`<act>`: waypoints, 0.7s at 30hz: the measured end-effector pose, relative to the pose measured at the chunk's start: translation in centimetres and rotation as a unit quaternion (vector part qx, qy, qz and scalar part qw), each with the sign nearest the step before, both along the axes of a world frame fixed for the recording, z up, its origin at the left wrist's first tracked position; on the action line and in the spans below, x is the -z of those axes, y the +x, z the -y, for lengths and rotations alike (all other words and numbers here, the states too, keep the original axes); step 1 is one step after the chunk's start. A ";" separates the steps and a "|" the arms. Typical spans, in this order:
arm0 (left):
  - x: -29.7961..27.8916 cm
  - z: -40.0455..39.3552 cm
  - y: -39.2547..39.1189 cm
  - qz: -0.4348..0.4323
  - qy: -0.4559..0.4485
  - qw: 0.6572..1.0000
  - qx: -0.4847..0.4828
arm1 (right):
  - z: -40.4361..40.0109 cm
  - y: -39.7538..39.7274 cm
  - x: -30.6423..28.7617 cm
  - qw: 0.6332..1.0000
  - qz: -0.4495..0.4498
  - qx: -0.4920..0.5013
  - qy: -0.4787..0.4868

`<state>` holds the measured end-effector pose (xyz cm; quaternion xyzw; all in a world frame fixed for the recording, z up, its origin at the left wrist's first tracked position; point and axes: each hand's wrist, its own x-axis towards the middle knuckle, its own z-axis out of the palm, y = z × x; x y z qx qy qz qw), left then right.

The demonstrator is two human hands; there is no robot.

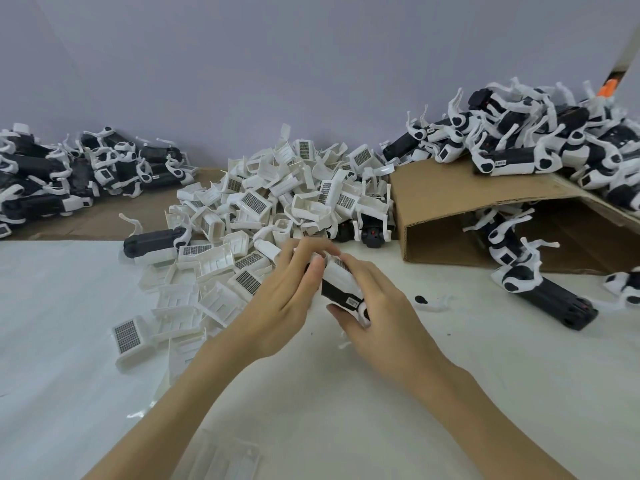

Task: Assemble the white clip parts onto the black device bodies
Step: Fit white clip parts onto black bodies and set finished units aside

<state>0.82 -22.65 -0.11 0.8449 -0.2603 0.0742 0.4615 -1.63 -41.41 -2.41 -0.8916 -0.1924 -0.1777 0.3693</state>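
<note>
In the middle of the table both hands meet around one black device body (337, 292). A white clip part (337, 270) with a dark grille sits on its far end. My left hand (280, 303) curls its fingers over the top of the clip. My right hand (374, 306) grips the black body from the right, thumb under its near end. Just beyond the hands lies a big heap of loose white clip parts (277, 202). Much of the held body is hidden by my fingers.
A pile of black-and-white devices (79, 171) lies at the far left. A brown cardboard box (460, 199) on its side spills devices (540, 147) at the right. One black device (554, 299) and a small loose white piece (434, 303) lie right of my hands.
</note>
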 end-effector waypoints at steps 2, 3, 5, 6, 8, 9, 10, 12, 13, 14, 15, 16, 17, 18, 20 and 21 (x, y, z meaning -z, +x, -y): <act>-0.1 0.0 0.0 0.005 0.001 1.000 0.011 | 0.0 0.0 -0.1 1.000 0.008 -0.001 -0.002; -0.2 0.1 -0.1 0.008 0.000 1.000 0.015 | 0.1 0.0 -0.1 1.000 0.010 -0.001 -0.001; -0.2 0.3 -0.1 0.009 -0.001 1.000 0.011 | 0.0 -0.1 -0.1 1.000 0.014 0.006 0.001; -0.3 0.3 -0.2 0.007 -0.001 1.000 0.008 | -0.1 -0.2 -0.2 1.000 0.019 0.016 -0.001; -0.4 0.2 -0.1 -0.006 0.007 1.000 0.014 | -0.2 -0.4 -0.3 0.999 0.031 0.037 -0.004; -0.5 0.1 0.0 -0.007 0.018 0.999 0.025 | -0.3 -0.5 -0.3 0.998 0.040 0.048 -0.009; -0.6 -0.2 0.1 0.005 0.031 0.999 0.036 | -0.4 -0.5 -0.3 0.997 0.053 0.058 -0.017; -0.8 -0.6 0.2 0.032 0.041 0.997 0.050 | -0.6 -0.6 -0.2 0.993 0.080 0.076 -0.033; -0.8 -0.7 0.2 0.041 0.039 0.997 0.051 | -0.7 -0.6 -0.1 0.992 0.088 0.083 -0.038; -0.8 -0.6 0.3 0.048 0.038 0.997 0.051 | -0.8 -0.5 -0.1 0.991 0.093 0.091 -0.040; -0.8 -0.6 0.2 0.055 0.039 0.996 0.050 | -0.8 -0.5 0.0 0.990 0.096 0.096 -0.040; -0.8 -0.5 0.2 0.060 0.041 0.996 0.049 | -0.8 -0.5 0.1 0.990 0.098 0.098 -0.038; -0.8 -0.5 0.3 0.063 0.044 0.996 0.048 | -0.8 -0.5 0.1 0.990 0.097 0.095 -0.031; -0.8 -0.7 0.3 0.064 0.049 0.995 0.050 | -0.8 -0.5 0.2 0.991 0.097 0.089 -0.023; -0.9 -1.2 0.6 0.059 0.066 0.994 0.066 | -1.0 -0.6 0.3 0.992 0.101 0.080 -0.010; -0.8 -1.4 0.7 0.056 0.075 0.993 0.072 | -1.0 -0.6 0.3 0.991 0.103 0.083 -0.011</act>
